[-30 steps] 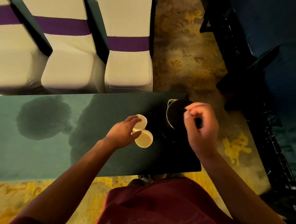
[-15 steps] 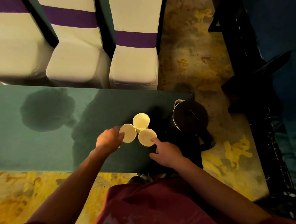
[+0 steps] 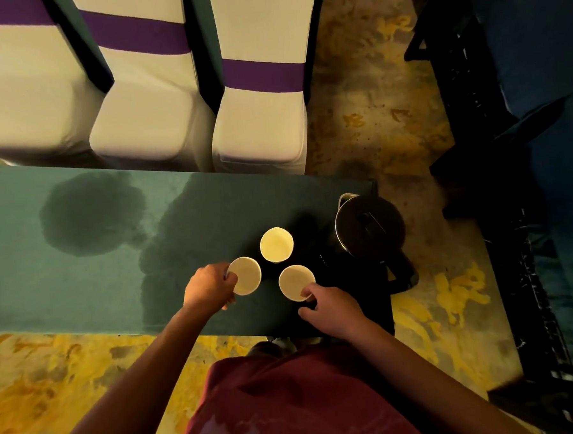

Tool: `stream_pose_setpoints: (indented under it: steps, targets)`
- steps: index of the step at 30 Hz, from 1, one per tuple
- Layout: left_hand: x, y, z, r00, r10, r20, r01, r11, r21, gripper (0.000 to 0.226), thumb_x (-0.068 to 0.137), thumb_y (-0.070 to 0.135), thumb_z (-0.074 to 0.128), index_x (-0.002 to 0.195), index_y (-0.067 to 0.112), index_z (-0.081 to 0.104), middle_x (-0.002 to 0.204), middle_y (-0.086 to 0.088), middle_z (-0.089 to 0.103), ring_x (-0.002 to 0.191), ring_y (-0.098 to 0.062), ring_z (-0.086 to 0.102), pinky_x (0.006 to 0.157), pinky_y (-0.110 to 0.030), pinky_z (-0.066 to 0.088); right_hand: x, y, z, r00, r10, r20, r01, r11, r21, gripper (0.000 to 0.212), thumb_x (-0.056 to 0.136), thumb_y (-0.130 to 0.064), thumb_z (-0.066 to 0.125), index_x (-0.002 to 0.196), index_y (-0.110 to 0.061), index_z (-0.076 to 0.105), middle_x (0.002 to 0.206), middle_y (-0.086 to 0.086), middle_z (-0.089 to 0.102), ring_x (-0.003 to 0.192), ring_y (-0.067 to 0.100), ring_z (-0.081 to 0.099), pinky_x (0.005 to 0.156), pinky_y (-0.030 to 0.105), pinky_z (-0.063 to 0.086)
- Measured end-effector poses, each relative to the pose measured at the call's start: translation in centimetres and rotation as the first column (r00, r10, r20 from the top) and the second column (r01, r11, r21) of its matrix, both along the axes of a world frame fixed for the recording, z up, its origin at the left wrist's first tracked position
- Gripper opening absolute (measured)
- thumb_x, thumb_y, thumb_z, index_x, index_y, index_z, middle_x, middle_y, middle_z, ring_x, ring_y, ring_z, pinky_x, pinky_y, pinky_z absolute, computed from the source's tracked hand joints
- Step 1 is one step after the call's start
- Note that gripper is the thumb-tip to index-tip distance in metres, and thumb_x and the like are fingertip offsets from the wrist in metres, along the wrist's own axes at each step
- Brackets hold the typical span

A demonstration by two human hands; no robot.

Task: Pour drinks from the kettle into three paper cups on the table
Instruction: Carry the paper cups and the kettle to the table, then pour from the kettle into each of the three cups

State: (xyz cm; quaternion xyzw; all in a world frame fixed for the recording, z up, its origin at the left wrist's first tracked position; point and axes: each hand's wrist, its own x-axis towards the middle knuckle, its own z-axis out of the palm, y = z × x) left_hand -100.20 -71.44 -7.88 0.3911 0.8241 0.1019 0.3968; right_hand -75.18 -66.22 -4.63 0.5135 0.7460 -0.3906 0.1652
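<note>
Your right hand (image 3: 333,309), fingers pinching the near cup (image 3: 296,281), lies nearest the kettle (image 3: 370,227), just right of it; your left hand (image 3: 209,287) grips another cup (image 3: 245,274).

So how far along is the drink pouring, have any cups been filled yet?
Done: three paper cups stand upright and apart on the table. In hand: the left hand grips the left cup and the right hand touches the right cup. Left: the kettle sits untouched, and the cups look empty, so all pouring remains.
</note>
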Motion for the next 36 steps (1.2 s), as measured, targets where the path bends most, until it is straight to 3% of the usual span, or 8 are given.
stream_pose_setpoints:
  steps: [13,17,19,21,26,29,32,36]
  targets:
    - [0.0,-0.9,0.0,1.000,0.010,0.015,-0.010,1.000,0.007,0.030,0.096,0.031,0.054,0.121,0.018,0.064,0.061,0.000,0.072,0.045,-0.013,0.068,0.059,-0.037,0.062,0.9,-0.3,0.0,0.999,-0.035,0.040,0.035,0.999,-0.010,0.056,0.090,-0.047,0.060,0.141,-0.027,0.050,0.131,-0.002,0.066,0.115,0.021,0.064,0.091,0.036,0.054]
    - [0.0,-1.4,0.1,0.998,-0.038,-0.053,0.040,0.999,0.032,0.047,0.095,0.057,0.047,0.127,0.024,0.057,0.059,0.001,0.068,0.046,-0.009,0.067,0.060,-0.032,0.059,1.4,-0.3,0.5,0.999,-0.032,0.020,0.032,0.999,0.007,0.060,0.090,-0.046,0.059,0.146,-0.034,0.043,0.129,-0.002,0.065,0.114,0.021,0.063,0.091,0.037,0.054]
    - [-0.4,-2.0,0.2,0.992,-0.009,-0.126,0.016,0.998,0.059,0.064,0.090,0.071,0.037,0.133,0.025,0.052,0.068,0.000,0.071,0.058,-0.014,0.071,0.069,-0.037,0.059,1.8,-0.5,1.0,0.999,-0.031,0.023,0.029,0.998,0.052,0.060,0.091,-0.046,0.058,0.147,-0.034,0.041,0.131,-0.002,0.063,0.116,0.020,0.062,0.088,0.035,0.053]
    - [-1.0,-2.5,0.4,0.978,0.029,-0.208,-0.004,0.993,0.118,0.067,0.089,0.073,0.035,0.135,0.026,0.049,0.074,0.000,0.072,0.071,-0.023,0.071,0.069,-0.041,0.059,2.3,-0.7,2.0,0.999,-0.046,0.009,0.045,0.992,0.115,0.058,0.092,-0.047,0.058,0.145,-0.032,0.043,0.135,-0.004,0.058,0.116,0.018,0.061,0.086,0.032,0.050]
    - [0.0,-2.8,2.1,0.970,0.094,-0.223,-0.027,0.957,0.287,0.032,0.096,0.050,0.048,0.112,0.024,0.057,0.065,0.003,0.067,0.054,-0.016,0.062,0.049,-0.027,0.045,2.9,-0.8,6.8,0.952,-0.126,-0.279,0.228,0.899,0.373,0.032,0.088,-0.040,0.065,0.117,-0.028,0.061,0.113,-0.012,0.056,0.079,0.002,0.057,0.065,0.015,0.040]
    - [1.6,-2.4,3.0,0.977,0.050,-0.209,0.027,0.937,0.350,0.021,0.096,0.041,0.053,0.100,0.021,0.061,0.065,0.004,0.066,0.051,-0.012,0.059,0.046,-0.025,0.041,3.4,0.4,9.9,0.867,-0.132,-0.480,0.373,0.811,0.451,0.025,0.088,-0.030,0.066,0.112,-0.024,0.063,0.107,-0.011,0.056,0.075,0.005,0.058,0.064,0.018,0.046]
    - [3.7,-2.0,3.6,0.979,0.006,-0.204,0.075,0.921,0.383,0.015,0.094,0.034,0.059,0.092,0.021,0.064,0.059,0.004,0.064,0.049,-0.016,0.059,0.046,-0.029,0.044,4.7,2.1,11.3,0.796,-0.140,-0.589,0.504,0.693,0.516,0.024,0.086,-0.018,0.068,0.110,-0.017,0.065,0.113,-0.003,0.059,0.087,0.012,0.062,0.070,0.024,0.050]
    - [7.1,-1.3,3.4,0.987,-0.064,-0.146,0.111,0.932,0.346,0.021,0.094,0.036,0.059,0.080,0.022,0.065,0.053,0.004,0.057,0.052,-0.020,0.059,0.049,-0.034,0.046,6.9,4.3,10.0,0.792,-0.261,-0.553,0.580,0.605,0.545,0.039,0.086,-0.024,0.066,0.123,-0.013,0.060,0.134,0.003,0.054,0.127,0.019,0.051,0.099,0.035,0.048]
